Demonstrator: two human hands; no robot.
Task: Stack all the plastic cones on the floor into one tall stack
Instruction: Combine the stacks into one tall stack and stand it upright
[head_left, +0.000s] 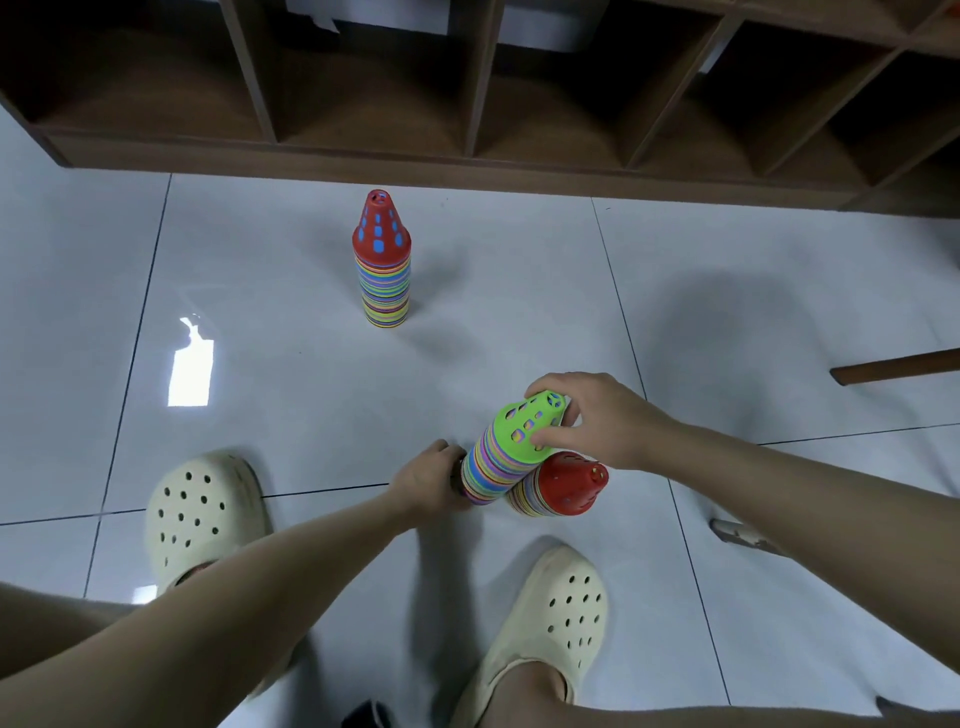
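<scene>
On the white tiled floor stand three stacks of perforated plastic cones, their many coloured rims banded one over another. One red-topped stack stands upright and alone farther off, near the base of a dark wooden shelf unit with open cubbies. A green-topped stack is close to the feet, tilted to the right. A second red-topped stack is touching it on the right and leaning over at a steep angle. Two cream clogs, a left clog and a right clog, frame the near floor. A brown wooden leg juts in from the right edge.

Both arms reach forward and down. The left hand curls round the base of the green-topped stack. The right hand pinches its green tip, thumb on the near side, fingers over the top. The two hands are apart, one at each end of that stack.
</scene>
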